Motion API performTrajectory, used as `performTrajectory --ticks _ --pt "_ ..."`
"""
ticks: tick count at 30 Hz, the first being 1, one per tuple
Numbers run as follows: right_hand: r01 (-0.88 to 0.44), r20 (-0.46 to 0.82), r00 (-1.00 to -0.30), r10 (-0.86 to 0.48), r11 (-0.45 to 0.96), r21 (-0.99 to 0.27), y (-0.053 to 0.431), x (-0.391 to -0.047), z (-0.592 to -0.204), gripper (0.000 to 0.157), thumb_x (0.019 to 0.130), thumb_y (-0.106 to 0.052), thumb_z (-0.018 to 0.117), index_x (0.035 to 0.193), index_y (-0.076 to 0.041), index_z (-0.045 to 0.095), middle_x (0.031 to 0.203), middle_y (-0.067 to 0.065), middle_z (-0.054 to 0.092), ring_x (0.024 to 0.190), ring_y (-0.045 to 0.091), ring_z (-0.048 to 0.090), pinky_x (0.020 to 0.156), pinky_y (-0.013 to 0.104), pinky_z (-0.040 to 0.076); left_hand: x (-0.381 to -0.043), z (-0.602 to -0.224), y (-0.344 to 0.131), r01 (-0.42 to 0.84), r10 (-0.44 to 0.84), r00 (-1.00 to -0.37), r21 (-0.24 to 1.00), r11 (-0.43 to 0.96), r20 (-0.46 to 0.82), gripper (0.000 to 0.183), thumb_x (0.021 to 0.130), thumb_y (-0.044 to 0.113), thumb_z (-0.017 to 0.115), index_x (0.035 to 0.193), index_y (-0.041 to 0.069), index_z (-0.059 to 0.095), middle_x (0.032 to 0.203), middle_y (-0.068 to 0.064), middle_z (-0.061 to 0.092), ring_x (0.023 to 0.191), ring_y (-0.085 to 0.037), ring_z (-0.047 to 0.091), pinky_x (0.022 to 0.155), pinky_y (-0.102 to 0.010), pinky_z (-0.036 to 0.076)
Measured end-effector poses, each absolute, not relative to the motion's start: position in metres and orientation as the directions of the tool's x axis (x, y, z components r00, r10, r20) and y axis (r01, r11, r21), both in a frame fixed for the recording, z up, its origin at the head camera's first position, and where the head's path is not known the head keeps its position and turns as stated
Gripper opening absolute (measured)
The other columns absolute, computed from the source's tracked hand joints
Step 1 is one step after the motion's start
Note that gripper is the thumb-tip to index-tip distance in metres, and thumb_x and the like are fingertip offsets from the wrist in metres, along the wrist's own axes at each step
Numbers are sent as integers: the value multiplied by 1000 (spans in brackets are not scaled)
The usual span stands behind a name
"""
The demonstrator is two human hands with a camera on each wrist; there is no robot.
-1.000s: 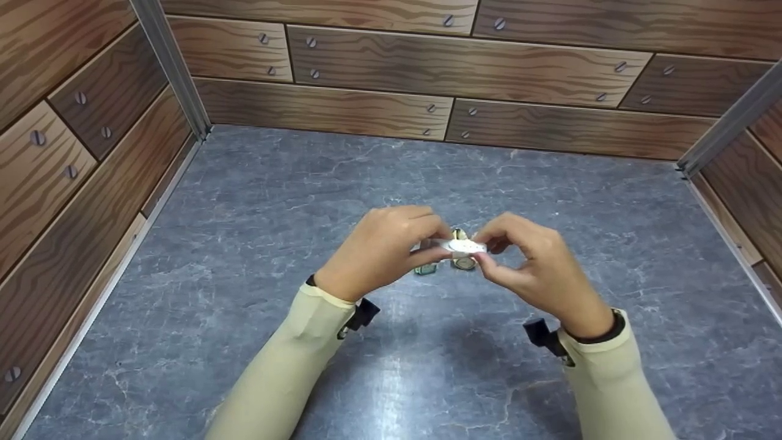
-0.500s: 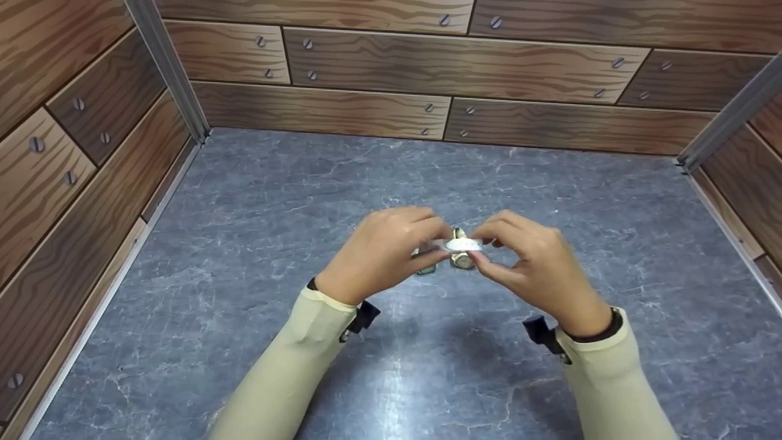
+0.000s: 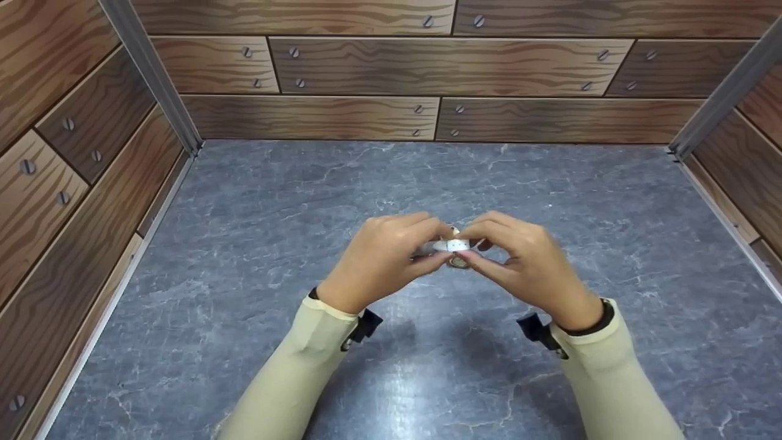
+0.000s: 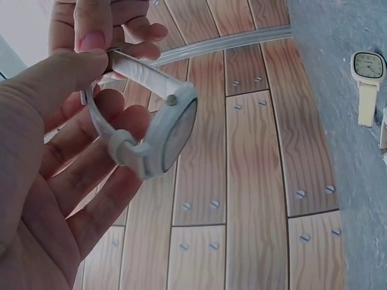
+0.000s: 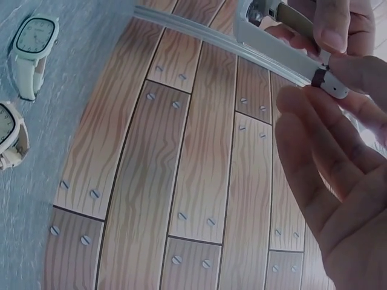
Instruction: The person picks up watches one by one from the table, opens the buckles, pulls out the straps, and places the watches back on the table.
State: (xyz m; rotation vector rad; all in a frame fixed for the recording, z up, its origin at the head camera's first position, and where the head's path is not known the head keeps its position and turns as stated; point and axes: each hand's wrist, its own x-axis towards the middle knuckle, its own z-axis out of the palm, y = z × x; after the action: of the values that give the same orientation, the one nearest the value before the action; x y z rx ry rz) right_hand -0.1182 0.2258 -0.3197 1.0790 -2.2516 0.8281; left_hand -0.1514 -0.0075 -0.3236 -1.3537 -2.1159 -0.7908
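A white wristwatch (image 4: pixel 172 130) is held in the air between both hands, its strap looped round. My left hand (image 3: pixel 388 260) pinches the strap near the buckle. From the other side, the thumb and fingers of my right hand (image 3: pixel 528 263) pinch the strap's free end (image 5: pixel 332 84), which has small holes. The fingertips of both hands nearly meet there. A dark band crosses the strap beside that end in the right wrist view. The watch's case faces away from the head camera, and the hands hide much of the strap.
On the grey marbled tabletop (image 3: pixel 305 183) lie a pale green watch (image 5: pixel 36 36) and a cream watch (image 5: pixel 7 124). In the head view, a watch (image 3: pixel 458 262) shows partly beneath the hands. Wood-patterned walls (image 3: pixel 366 67) enclose the back and sides.
My right hand has moved left, closer to the left hand, and less of the white strap shows between them. The green watch on the table is now hidden in the head view.
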Motion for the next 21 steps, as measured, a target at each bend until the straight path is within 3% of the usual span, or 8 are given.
performTrajectory --ticks 5,11,17,21 --pt "-802 628 -594 -502 433 -412 228 -119 -319 23 88 3 78 108 -8 74 102 3 74 88 14 71 78 19 58 -150 -323 -8 916 624 -387 205 344 679 12 100 22 70 107 12 74 96 3 73 68 -7 60 62 -19 51" --pt "-812 657 -554 -512 505 -291 228 -119 -317 32 84 -1 83 114 -7 72 112 5 71 97 18 67 84 17 53 -149 -323 -7 913 637 -384 173 368 668 14 98 22 73 108 12 76 96 2 73 73 -6 67 67 -19 54" --pt "-806 662 -537 -523 550 -219 229 -118 -319 16 89 -9 79 105 -7 74 107 6 70 89 17 65 80 16 49 -149 -323 -6 914 639 -382 170 368 668 15 98 21 73 109 11 75 95 2 72 75 -6 66 68 -18 54" --pt "-813 672 -525 -522 541 -215 228 -119 -321 16 88 -6 78 102 -8 73 104 4 70 86 16 66 75 17 52 -149 -323 -6 920 642 -374 180 348 670 14 98 19 74 108 10 75 95 2 72 75 -6 65 68 -17 52"
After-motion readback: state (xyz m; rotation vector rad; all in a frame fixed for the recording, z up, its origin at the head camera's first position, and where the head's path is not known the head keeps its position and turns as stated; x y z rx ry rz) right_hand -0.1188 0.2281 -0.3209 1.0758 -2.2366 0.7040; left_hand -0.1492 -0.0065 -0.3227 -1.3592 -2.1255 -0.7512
